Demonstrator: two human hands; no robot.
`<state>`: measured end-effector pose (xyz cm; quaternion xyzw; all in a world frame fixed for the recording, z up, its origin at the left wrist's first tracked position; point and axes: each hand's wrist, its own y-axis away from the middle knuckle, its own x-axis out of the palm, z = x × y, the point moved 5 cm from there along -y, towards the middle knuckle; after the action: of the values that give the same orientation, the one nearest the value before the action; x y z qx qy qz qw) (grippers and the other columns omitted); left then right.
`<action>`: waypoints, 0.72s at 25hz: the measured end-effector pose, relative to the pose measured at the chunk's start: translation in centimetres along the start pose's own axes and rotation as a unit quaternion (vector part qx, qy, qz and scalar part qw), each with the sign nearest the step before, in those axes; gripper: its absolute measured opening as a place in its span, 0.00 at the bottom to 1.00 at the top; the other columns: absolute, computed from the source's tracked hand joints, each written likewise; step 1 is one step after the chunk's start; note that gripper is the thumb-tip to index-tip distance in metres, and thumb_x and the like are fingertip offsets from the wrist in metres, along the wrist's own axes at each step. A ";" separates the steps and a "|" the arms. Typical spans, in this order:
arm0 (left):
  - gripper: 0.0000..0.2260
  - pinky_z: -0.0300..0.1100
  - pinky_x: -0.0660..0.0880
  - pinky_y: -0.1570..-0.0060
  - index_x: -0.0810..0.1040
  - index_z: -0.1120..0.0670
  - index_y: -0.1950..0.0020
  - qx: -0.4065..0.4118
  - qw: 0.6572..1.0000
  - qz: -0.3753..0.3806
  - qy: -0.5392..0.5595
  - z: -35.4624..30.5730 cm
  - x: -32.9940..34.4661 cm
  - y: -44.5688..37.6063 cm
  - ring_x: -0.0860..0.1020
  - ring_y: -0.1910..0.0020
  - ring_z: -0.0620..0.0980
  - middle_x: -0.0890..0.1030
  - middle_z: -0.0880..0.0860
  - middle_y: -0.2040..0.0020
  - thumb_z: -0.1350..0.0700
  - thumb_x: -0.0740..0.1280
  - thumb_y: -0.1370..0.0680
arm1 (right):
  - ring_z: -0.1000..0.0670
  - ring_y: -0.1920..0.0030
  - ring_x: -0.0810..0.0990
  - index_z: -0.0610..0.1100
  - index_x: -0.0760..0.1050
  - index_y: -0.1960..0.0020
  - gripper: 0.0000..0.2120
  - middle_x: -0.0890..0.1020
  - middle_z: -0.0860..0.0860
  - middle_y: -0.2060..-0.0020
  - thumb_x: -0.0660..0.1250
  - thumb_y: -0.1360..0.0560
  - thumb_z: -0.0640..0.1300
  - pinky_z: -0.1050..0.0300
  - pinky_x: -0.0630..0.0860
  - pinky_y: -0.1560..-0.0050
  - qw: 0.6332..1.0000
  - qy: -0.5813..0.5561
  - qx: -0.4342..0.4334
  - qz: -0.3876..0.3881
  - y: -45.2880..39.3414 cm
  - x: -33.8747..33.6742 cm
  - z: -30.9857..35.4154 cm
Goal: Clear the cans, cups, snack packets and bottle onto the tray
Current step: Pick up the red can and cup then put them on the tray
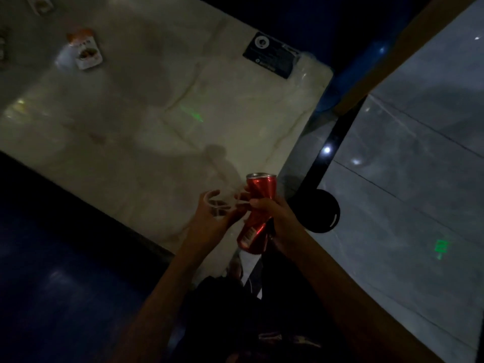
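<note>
we find the right hand (272, 213) gripping a dented red can (258, 213), the left hand (209, 218) holding clear cups (222, 203) beside it. carrying step, we judge; no tray visible. a snack packet (85, 49) lies far beyond on the counter (157, 113).

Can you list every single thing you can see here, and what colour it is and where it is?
can: one, red, dented, held above the table's near corner
cup: one, clear plastic, held beside the can
snack packet: one, orange and white, far left of the table
label: one, black, far end of the table
table: one, pale marble
round object: one, black, right of the table; too dark to identify
left hand: grips the cup
right hand: grips the can
</note>
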<state>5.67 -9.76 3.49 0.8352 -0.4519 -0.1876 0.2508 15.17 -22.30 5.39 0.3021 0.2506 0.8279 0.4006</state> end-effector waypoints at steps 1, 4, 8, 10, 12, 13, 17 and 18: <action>0.33 0.34 0.78 0.57 0.67 0.54 0.36 -0.001 1.000 0.009 -0.016 0.2 0.3 0.5 0.82 0.54 0.40 0.79 0.46 0.50 0.48 0.78 0.35 | 0.44 0.43 0.83 0.48 0.79 0.44 0.18 0.85 0.46 0.46 0.71 0.34 0.46 0.42 0.73 0.35 1.000 -0.005 0.000 -0.016 1.1 -0.5 -0.9; 0.16 0.32 0.78 0.63 0.73 0.53 0.49 0.037 0.997 0.047 -0.040 0.4 3.3 1.4 0.83 0.61 0.38 0.85 0.44 0.59 0.58 0.77 0.31 | 0.42 0.44 0.83 0.44 0.80 0.43 0.19 0.85 0.43 0.47 0.73 0.34 0.45 0.42 0.75 0.38 0.996 -0.051 -0.007 -0.068 4.7 -3.3 -2.5; 0.20 0.29 0.77 0.65 0.73 0.48 0.48 0.027 0.989 0.137 -0.049 0.6 9.4 3.3 0.83 0.59 0.37 0.84 0.39 0.57 0.51 0.79 0.34 | 0.39 0.47 0.83 0.42 0.76 0.39 0.26 0.84 0.40 0.48 0.73 0.34 0.48 0.40 0.75 0.41 0.986 -0.090 -0.037 -0.134 9.2 -8.6 -3.0; 0.19 0.32 0.78 0.65 0.76 0.39 0.50 0.008 0.982 0.174 -0.068 0.7 12.4 3.8 0.83 0.57 0.38 0.84 0.39 0.55 0.46 0.79 0.36 | 0.40 0.46 0.83 0.42 0.75 0.38 0.24 0.84 0.41 0.47 0.72 0.32 0.47 0.41 0.76 0.41 0.980 -0.112 -0.049 -0.159 10.9 -11.2 -3.6; 0.15 0.34 0.78 0.64 0.78 0.37 0.54 -0.003 0.977 0.192 -0.093 0.6 15.6 3.9 0.83 0.58 0.42 0.85 0.44 0.58 0.47 0.78 0.36 | 0.43 0.47 0.84 0.44 0.75 0.37 0.23 0.85 0.44 0.47 0.71 0.31 0.47 0.44 0.77 0.43 0.974 -0.128 -0.056 -0.181 12.6 -13.6 -4.0; 0.14 0.36 0.77 0.62 0.77 0.39 0.54 -0.013 0.972 0.202 -0.119 0.6 17.3 4.2 0.82 0.56 0.43 0.83 0.45 0.56 0.47 0.78 0.35 | 0.44 0.47 0.84 0.45 0.75 0.37 0.23 0.85 0.46 0.48 0.70 0.31 0.48 0.44 0.77 0.43 0.970 -0.138 -0.060 -0.191 13.4 -15.0 -4.1; 0.16 0.36 0.77 0.57 0.76 0.40 0.51 -0.035 0.950 0.236 -0.201 1.2 23.9 5.1 0.81 0.52 0.42 0.82 0.45 0.51 0.45 0.77 0.33 | 0.40 0.44 0.82 0.44 0.73 0.35 0.25 0.84 0.43 0.46 0.69 0.31 0.48 0.42 0.76 0.41 0.956 -0.176 -0.073 -0.223 16.4 -21.4 -4.9; 0.16 0.36 0.77 0.58 0.77 0.41 0.50 -0.037 0.947 0.242 -0.208 1.1 25.5 5.2 0.82 0.53 0.42 0.83 0.46 0.51 0.44 0.78 0.34 | 0.39 0.44 0.82 0.44 0.73 0.35 0.26 0.84 0.43 0.46 0.69 0.31 0.48 0.42 0.76 0.41 0.953 -0.185 -0.074 -0.227 16.9 -22.9 -4.9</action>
<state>14.92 -34.07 3.43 0.6335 -0.6751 -0.3076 0.2197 14.48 -51.13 6.25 0.3549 0.1722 0.6610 0.6383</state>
